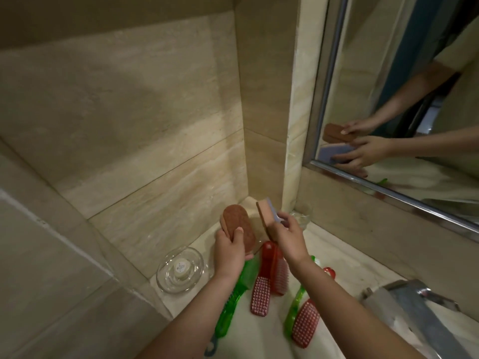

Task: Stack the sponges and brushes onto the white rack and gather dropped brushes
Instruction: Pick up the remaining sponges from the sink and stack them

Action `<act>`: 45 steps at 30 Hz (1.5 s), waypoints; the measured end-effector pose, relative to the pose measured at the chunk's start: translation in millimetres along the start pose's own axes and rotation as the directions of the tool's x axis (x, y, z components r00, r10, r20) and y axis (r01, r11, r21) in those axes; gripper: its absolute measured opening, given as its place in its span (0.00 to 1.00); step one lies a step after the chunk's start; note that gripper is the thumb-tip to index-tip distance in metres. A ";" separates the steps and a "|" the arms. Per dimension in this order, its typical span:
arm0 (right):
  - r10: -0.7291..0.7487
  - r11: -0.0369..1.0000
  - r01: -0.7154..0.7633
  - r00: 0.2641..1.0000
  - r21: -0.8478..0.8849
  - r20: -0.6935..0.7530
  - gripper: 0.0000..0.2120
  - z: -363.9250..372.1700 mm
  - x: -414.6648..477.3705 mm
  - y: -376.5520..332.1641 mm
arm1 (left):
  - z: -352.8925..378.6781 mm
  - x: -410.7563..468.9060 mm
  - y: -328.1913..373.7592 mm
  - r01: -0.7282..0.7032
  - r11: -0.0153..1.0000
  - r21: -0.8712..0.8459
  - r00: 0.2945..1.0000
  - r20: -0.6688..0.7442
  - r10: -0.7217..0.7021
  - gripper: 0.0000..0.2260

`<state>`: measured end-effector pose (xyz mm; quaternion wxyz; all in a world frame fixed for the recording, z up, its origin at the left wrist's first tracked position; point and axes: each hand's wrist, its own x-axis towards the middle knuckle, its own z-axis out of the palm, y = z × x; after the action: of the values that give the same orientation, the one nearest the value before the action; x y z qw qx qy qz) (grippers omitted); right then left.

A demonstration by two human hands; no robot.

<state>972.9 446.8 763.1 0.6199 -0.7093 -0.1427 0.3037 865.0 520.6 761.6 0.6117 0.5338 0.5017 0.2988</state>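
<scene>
**Head-worn wide-angle view**

Single camera, worn on the head, looking forward and steeply down from close above the counter (337, 255) into a tiled wall corner (243, 130) near frame centre. A mirror (388, 99) fills the upper right.

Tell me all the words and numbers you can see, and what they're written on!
No text here can be read.
Small round white item in the glass dish: a tiny dark print on top, too small and blurred to read.
Brown sponge, purple sponge, red brush, tap: no writing shows.
</scene>
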 end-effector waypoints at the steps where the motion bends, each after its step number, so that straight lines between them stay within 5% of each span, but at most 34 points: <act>1: 0.024 0.998 -0.024 1.000 0.050 -0.004 0.18 -6.0 -9.3 -3.2 | 2.6 -6.1 2.7 0.000 1.000 -0.013 1.000 0.013 0.000 0.07; 14: 0.025 0.993 -0.009 0.991 0.117 -0.133 0.13 -85.9 -132.9 -51.1 | 35.4 -108.6 35.3 -0.113 0.993 -0.042 0.964 0.235 0.120 0.08; 23: -0.133 0.984 0.164 0.930 0.065 -0.343 0.10 -168.8 -215.3 -73.7 | 70.6 -201.6 57.3 -0.188 0.979 -0.085 0.861 0.465 0.206 0.07; 29: -0.176 0.984 0.145 0.876 -0.104 -0.449 0.07 -227.8 -272.4 -78.7 | 88.1 -277.0 60.7 -0.201 0.975 -0.093 0.796 0.565 0.218 0.04; 40: -0.108 0.983 0.171 0.819 0.061 -0.564 0.18 -323.5 -355.9 -79.8 | 122.3 -398.2 70.5 -0.104 0.972 -0.212 0.741 0.635 0.218 0.17; 45: -0.139 0.963 0.250 0.783 0.102 -0.606 0.20 -361.6 -389.6 -80.5 | 147.3 -444.6 66.3 -0.079 0.971 -0.225 0.731 0.649 0.210 0.14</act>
<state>904.8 -50.1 956.8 0.7218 -0.6919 0.0132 0.0123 872.3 84.7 945.0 0.7714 0.5846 0.1764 0.1791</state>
